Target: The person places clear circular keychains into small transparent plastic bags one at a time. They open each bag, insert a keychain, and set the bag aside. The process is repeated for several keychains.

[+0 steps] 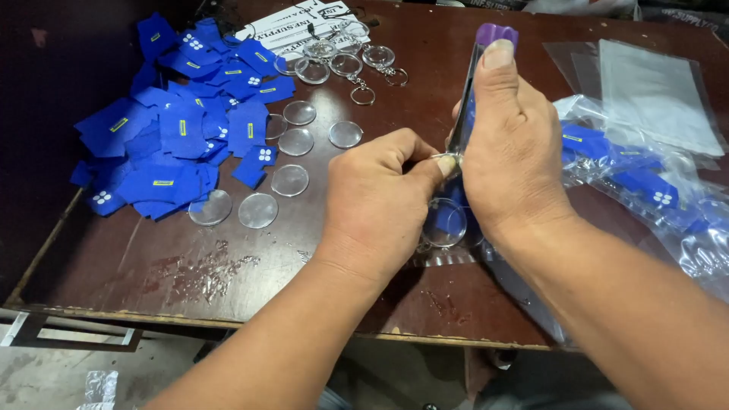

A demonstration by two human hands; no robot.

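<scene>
**A:** ok so what's each hand actually got here?

**B:** right hand [512, 152] is closed around a tool [472, 83] with a purple handle, thumb pressed up along it near the top end. The tool stands almost upright and its dark metal tip comes down to where the two hands meet. Left hand [376, 193] is curled shut, thumb and fingers pinching a small metal ring [444, 159] right at that tip.

**A:** and the keychain itself?

**B:** a clear round disc [444, 222] with blue inside hangs just below the ring, tucked between the two hands, just above the counter [228, 266]. It's touching or nearly touching the left palm, can't tell which.

**A:** what can't you see?

**B:** the tool's tip is mostly buried behind the right hand, so no idea if it's pliers or what. How the ring joins the disc is hidden too. There's another disc behind it, half covered by the right wrist.

**A:** rest of the counter?

**B:** pile of blue squares [171, 129] on the left, loose clear discs [258, 210] beside it, finished rings and domes [345, 61] at the far edge, plastic bags [653, 99] on the right with blue bits inside, cut off by the frame.
</scene>
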